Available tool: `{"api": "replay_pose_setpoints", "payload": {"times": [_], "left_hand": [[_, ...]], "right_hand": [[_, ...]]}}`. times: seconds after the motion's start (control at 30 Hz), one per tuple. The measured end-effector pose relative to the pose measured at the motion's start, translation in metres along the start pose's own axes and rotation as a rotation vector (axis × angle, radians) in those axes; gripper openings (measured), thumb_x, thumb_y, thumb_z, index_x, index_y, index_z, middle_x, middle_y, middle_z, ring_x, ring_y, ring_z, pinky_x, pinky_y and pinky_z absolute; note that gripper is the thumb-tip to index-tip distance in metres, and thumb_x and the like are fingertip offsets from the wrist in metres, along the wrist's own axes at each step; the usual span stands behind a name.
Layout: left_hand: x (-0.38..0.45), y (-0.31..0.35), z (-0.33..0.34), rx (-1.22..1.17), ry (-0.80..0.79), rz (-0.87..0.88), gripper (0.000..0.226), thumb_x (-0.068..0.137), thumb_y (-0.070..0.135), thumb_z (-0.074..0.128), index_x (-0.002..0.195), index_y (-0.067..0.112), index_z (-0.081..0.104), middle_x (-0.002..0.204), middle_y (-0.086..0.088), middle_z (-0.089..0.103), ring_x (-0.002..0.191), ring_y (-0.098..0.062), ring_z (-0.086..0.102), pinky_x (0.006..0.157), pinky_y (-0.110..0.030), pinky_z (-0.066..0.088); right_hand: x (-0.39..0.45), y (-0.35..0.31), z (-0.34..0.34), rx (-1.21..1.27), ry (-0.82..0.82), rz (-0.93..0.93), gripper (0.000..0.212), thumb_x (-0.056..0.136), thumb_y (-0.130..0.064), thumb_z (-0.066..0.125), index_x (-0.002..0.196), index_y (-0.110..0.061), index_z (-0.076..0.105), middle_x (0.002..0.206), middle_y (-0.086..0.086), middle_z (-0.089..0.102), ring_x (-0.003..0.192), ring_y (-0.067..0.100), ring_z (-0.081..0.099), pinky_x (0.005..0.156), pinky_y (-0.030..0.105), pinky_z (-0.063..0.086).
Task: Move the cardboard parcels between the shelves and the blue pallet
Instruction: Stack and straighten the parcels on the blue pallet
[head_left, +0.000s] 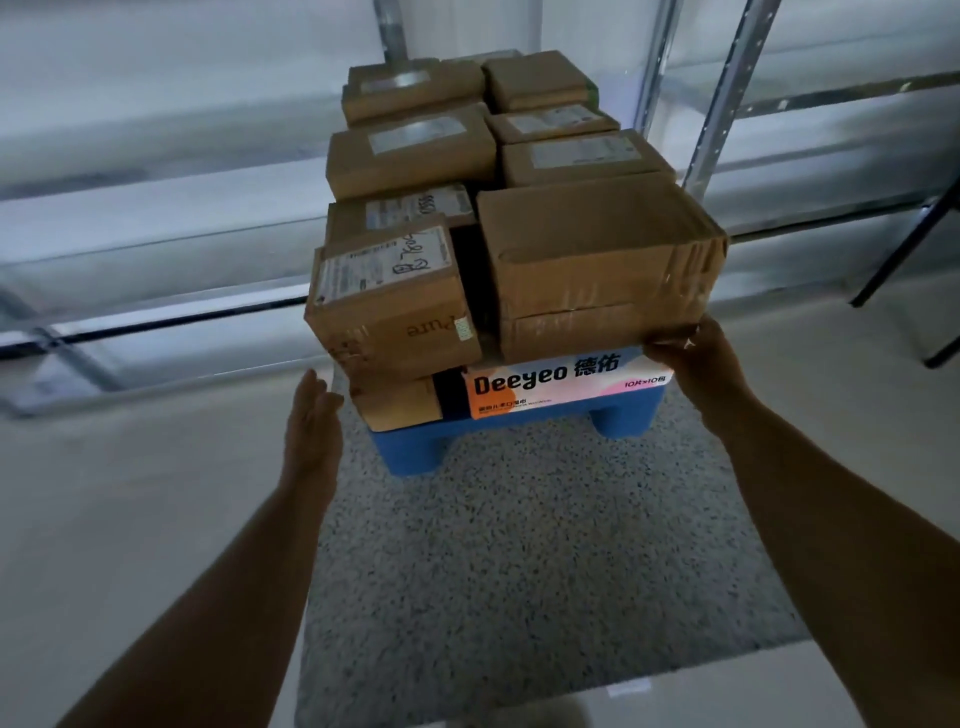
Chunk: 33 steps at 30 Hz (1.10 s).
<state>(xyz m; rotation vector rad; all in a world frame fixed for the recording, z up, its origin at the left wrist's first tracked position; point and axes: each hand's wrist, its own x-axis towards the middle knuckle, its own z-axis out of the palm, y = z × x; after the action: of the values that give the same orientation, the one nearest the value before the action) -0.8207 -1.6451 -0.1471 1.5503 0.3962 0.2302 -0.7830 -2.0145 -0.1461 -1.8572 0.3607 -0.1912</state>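
Blue pallet (410, 452) at frame centre, on speckled grey mat (519, 571), stacked with cardboard parcels (410, 150). Right hand (691, 358) gripping lower right corner of big plain parcel (597, 260) in the front right of the stack, fingers curled under its edge. Left hand (311, 421) spread flat, fingers straight, just left of the stack near labelled parcel (389, 301), touching nothing. Printed "Deeyeo" box (561, 384) beneath big plain parcel. Metal shelf uprights (722, 104) upper right, blurred.

Dim room, speckled floor (519, 545)
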Motion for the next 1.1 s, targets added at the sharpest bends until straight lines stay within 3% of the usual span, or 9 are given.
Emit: {"api": "replay_pose_setpoints", "payload": {"times": [0.1, 0.17, 0.37, 0.53, 0.7, 0.8, 0.93, 1.0, 1.1], "left_hand": [[0.01, -0.009, 0.005, 0.199, -0.233, -0.047, 0.046, 0.093, -0.001, 0.039, 0.132, 0.024, 0.043, 0.125, -0.004, 0.052, 0.107, -0.012, 0.054, 0.083, -0.02, 0.04], [0.017, -0.016, 0.005, 0.303, -0.299, -0.093, 0.052, 0.087, -0.007, 0.04, 0.134, 0.017, 0.043, 0.125, -0.009, 0.051, 0.114, -0.023, 0.05, 0.085, -0.029, 0.038], [0.028, -0.028, 0.007, 0.428, -0.305, -0.08, 0.038, 0.089, 0.002, 0.045, 0.12, 0.025, 0.048, 0.119, -0.008, 0.056, 0.108, -0.025, 0.052, 0.094, -0.041, 0.042], [0.035, -0.037, 0.003, 0.494, -0.274, -0.084, 0.034, 0.094, 0.024, 0.05, 0.127, 0.022, 0.047, 0.116, -0.006, 0.057, 0.106, -0.023, 0.052, 0.091, -0.039, 0.041], [0.04, -0.04, 0.001, 0.567, -0.313, -0.034, 0.016, 0.096, 0.027, 0.045, 0.112, 0.027, 0.044, 0.11, -0.006, 0.057, 0.093, -0.018, 0.052, 0.079, -0.035, 0.039], [0.04, -0.038, 0.0, 0.629, -0.369, -0.022, 0.03, 0.098, 0.026, 0.042, 0.128, 0.021, 0.042, 0.115, -0.004, 0.054, 0.096, -0.018, 0.052, 0.074, -0.03, 0.04], [0.041, -0.031, 0.005, 0.603, -0.419, 0.006, 0.04, 0.094, 0.005, 0.045, 0.13, 0.021, 0.039, 0.119, 0.0, 0.056, 0.112, -0.02, 0.048, 0.081, -0.028, 0.042], [0.043, -0.03, 0.004, 0.524, -0.41, -0.01, 0.06, 0.085, -0.003, 0.051, 0.137, 0.021, 0.033, 0.134, -0.002, 0.048, 0.121, -0.021, 0.044, 0.094, -0.038, 0.043], [0.042, -0.029, 0.001, 0.488, -0.47, 0.024, 0.068, 0.085, 0.008, 0.063, 0.14, 0.026, 0.027, 0.141, 0.0, 0.041, 0.125, -0.017, 0.04, 0.093, -0.03, 0.04]], "right_hand": [[0.004, 0.006, 0.003, 0.053, -0.042, 0.059, 0.021, 0.081, -0.006, 0.067, 0.093, -0.02, 0.058, 0.093, 0.003, 0.064, 0.081, 0.014, 0.058, 0.062, 0.023, 0.04], [0.006, 0.012, 0.005, 0.041, -0.058, 0.066, 0.025, 0.081, -0.008, 0.068, 0.085, -0.028, 0.053, 0.084, -0.007, 0.061, 0.076, 0.009, 0.054, 0.059, 0.021, 0.036], [0.006, 0.027, 0.01, -0.097, -0.074, 0.024, 0.029, 0.081, -0.017, 0.071, 0.107, -0.016, 0.058, 0.092, -0.003, 0.062, 0.082, 0.007, 0.056, 0.065, 0.021, 0.039], [0.002, 0.034, 0.021, -0.148, 0.002, 0.025, 0.038, 0.081, -0.025, 0.072, 0.113, -0.017, 0.055, 0.097, -0.005, 0.059, 0.083, 0.009, 0.053, 0.062, 0.018, 0.036], [0.003, 0.035, 0.021, -0.201, -0.02, 0.033, 0.041, 0.084, -0.029, 0.069, 0.118, -0.01, 0.056, 0.106, 0.001, 0.061, 0.095, 0.016, 0.056, 0.073, 0.025, 0.041], [0.001, 0.035, 0.018, -0.181, 0.017, 0.066, 0.046, 0.083, -0.027, 0.07, 0.122, -0.008, 0.054, 0.113, 0.007, 0.061, 0.102, 0.024, 0.057, 0.08, 0.032, 0.043], [-0.002, 0.029, 0.021, -0.15, 0.045, 0.086, 0.04, 0.083, -0.021, 0.07, 0.118, -0.01, 0.052, 0.109, 0.005, 0.059, 0.099, 0.022, 0.056, 0.083, 0.036, 0.045], [-0.002, 0.026, 0.023, -0.138, 0.049, 0.093, 0.031, 0.083, -0.018, 0.069, 0.109, -0.014, 0.052, 0.104, 0.003, 0.06, 0.096, 0.021, 0.056, 0.086, 0.038, 0.047], [-0.003, 0.024, 0.024, -0.122, 0.052, 0.106, 0.028, 0.083, -0.017, 0.068, 0.105, -0.016, 0.051, 0.099, 0.001, 0.061, 0.096, 0.022, 0.057, 0.088, 0.04, 0.048]]}}
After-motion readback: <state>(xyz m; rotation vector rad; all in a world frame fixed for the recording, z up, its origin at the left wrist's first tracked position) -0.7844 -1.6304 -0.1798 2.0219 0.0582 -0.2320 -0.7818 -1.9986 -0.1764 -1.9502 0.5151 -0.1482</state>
